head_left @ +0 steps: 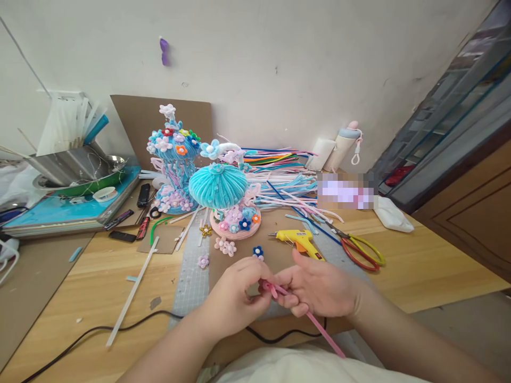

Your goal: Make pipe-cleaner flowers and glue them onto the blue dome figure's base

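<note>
A pink pipe cleaner (325, 335) runs between my two hands, its near end coiled into small loops and its straight tail slanting down to the right over my lap. My left hand (243, 292) pinches the looped end between thumb and fingers. Palm turned up, my right hand (319, 287) has its lower fingers curled around the stem, while its thumb stands away. Just beyond my hands lie a dark blue flower (258, 252), a lilac flower (203, 261) and pink flowers (226, 246). A turquoise domed pipe-cleaner ornament (217, 186) on a pink flowered base stands behind them.
A yellow glue gun (299, 239) lies right of centre, beside scissors (361, 252) with red and yellow handles. Behind are bundled pipe cleaners (287, 183) and a taller flowered ornament (173, 165). A glue stick (133, 292) and black cable (131, 325) lie left; a metal pot (74, 165) stands farther back.
</note>
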### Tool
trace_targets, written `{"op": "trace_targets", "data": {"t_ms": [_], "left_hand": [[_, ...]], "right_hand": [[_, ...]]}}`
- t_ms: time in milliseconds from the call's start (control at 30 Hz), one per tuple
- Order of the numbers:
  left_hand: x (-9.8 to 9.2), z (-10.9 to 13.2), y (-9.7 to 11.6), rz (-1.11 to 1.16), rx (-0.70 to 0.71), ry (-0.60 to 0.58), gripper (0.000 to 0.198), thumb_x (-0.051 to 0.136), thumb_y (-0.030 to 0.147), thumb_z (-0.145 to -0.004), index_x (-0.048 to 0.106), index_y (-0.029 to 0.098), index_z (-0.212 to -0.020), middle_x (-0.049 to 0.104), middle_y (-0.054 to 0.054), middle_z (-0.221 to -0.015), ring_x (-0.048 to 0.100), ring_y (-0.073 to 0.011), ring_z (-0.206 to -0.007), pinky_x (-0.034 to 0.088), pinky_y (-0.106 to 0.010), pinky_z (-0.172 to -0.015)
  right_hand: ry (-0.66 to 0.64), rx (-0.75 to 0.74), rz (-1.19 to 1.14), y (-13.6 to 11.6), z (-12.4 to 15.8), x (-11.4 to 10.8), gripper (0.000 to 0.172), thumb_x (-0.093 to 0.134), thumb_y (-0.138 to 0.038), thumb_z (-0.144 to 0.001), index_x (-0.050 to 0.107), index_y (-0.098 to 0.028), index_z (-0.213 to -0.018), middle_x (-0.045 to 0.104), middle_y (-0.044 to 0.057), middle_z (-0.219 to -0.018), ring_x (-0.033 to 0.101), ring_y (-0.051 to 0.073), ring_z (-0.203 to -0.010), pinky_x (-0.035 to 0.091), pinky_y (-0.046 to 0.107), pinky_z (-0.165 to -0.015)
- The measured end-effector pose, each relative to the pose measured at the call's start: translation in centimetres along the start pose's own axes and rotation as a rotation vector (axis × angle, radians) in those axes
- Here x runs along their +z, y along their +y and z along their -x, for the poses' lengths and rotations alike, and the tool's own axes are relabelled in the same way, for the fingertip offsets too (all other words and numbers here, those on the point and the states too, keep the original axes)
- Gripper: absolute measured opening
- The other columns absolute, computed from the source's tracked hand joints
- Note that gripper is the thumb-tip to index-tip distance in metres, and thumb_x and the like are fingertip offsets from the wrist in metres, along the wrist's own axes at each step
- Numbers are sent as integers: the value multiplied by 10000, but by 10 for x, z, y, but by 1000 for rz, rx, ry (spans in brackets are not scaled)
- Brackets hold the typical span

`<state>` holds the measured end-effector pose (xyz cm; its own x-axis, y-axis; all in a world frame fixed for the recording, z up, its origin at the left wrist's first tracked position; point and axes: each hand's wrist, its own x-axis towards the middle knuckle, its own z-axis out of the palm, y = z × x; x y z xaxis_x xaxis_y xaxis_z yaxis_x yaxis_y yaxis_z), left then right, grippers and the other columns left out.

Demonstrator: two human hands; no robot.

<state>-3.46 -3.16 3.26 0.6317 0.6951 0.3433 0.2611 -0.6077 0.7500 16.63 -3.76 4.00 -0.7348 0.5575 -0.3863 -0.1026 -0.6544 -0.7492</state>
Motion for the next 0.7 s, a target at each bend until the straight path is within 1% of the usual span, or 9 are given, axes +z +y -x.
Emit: {"op": "trace_targets", "data": {"t_ms": [67,167,200,267,367,500,600,700], "left_hand": [[0,0,-1,-25,8,-15,206,514,15,-714,566,181,-824,608,-22,-787,533,-131,-755,410,-233,-704],[1,0,-4,-112,23,-28,189,507,27,-723,562,179,-820,598,-32,-800,524,-143,-781,407,-244,-714],[2,0,-4,-134,25,-25,187,505,29,-725,563,179,-822,598,-33,-804,522,-144,-786,407,-245,-718],[2,-1,-5,-145,18,-9,190,503,28,-721,565,180,-816,600,-27,-799,525,-140,-783,408,-240,-721],[2,-1,-5,-124,-16,25,189,513,21,-699,554,185,-783,595,-6,-761,534,-126,-752,408,-225,-697],[1,-1,-4,-106,-36,54,189,529,20,-682,548,186,-772,592,10,-737,538,-116,-727,403,-215,-674],[2,-1,-6,-129,-26,27,190,524,15,-686,557,180,-775,590,3,-746,532,-121,-736,404,-221,-679],[2,-1,-7,-164,-22,-23,181,533,19,-687,565,171,-780,597,-13,-773,526,-134,-756,404,-234,-677]], "right_hand": [[120,-95,178,6,-3,1,429,482,-555,-825,633,-155,-853,495,27,-747,346,104,-586,269,209,-497],[331,-269,595,13,-7,6,249,524,-413,-850,616,-187,-802,528,0,-729,420,120,-640,340,223,-572],[375,-297,711,15,-8,8,222,504,-374,-865,608,-191,-797,535,-5,-731,442,129,-667,356,233,-602],[425,-322,865,16,-9,10,201,461,-297,-884,590,-188,-774,537,-13,-718,463,134,-688,366,238,-628],[469,-364,952,16,-11,10,198,446,-228,-875,581,-173,-741,547,-15,-688,478,128,-669,367,228,-617],[479,-447,962,18,-12,8,219,417,-210,-883,586,-159,-754,565,-5,-695,490,124,-668,369,221,-623],[464,-439,986,18,-11,11,213,435,-239,-881,535,-163,-709,498,-22,-642,434,109,-608,330,214,-558],[486,-436,1037,19,-10,15,161,553,-299,-827,518,-170,-738,472,-33,-655,408,105,-605,301,214,-536]]}}
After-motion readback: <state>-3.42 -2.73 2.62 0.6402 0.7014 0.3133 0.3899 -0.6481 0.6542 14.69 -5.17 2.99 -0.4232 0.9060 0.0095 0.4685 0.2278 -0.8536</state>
